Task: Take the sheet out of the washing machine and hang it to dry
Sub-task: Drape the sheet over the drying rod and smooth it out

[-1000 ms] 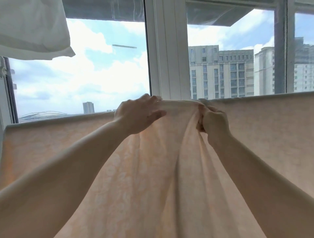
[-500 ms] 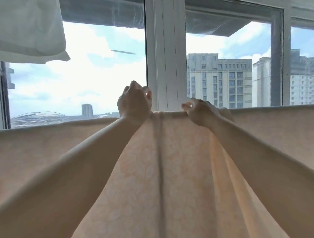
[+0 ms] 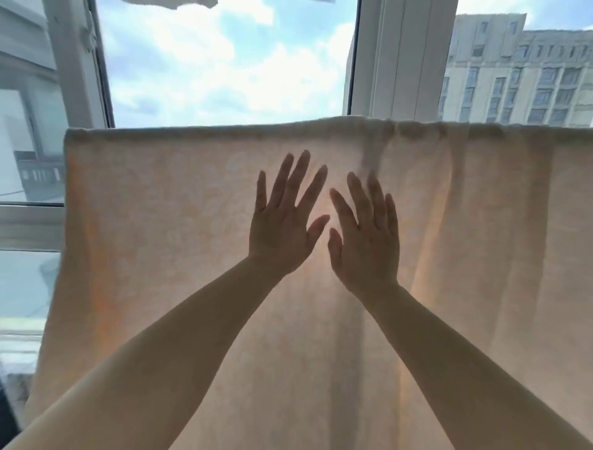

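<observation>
The pale peach patterned sheet hangs flat in front of the window, its folded top edge running level across the view, a few small gathers near the top right. My left hand and my right hand are side by side in front of its middle, fingers straight and spread, palms toward the cloth. Whether the palms touch the sheet I cannot tell. Neither hand holds anything. The line or rod under the top fold is hidden by the cloth.
Behind the sheet is a white window frame with sky and a grey apartment block outside. Another white cloth hangs at the top edge of view. The sheet's left side edge is visible; its right side runs out of view.
Both hands let go of the sheet's top edge and dropped lower, opening flat in front of its middle. The bunched folds between them have spread out, and the view shifted left.
</observation>
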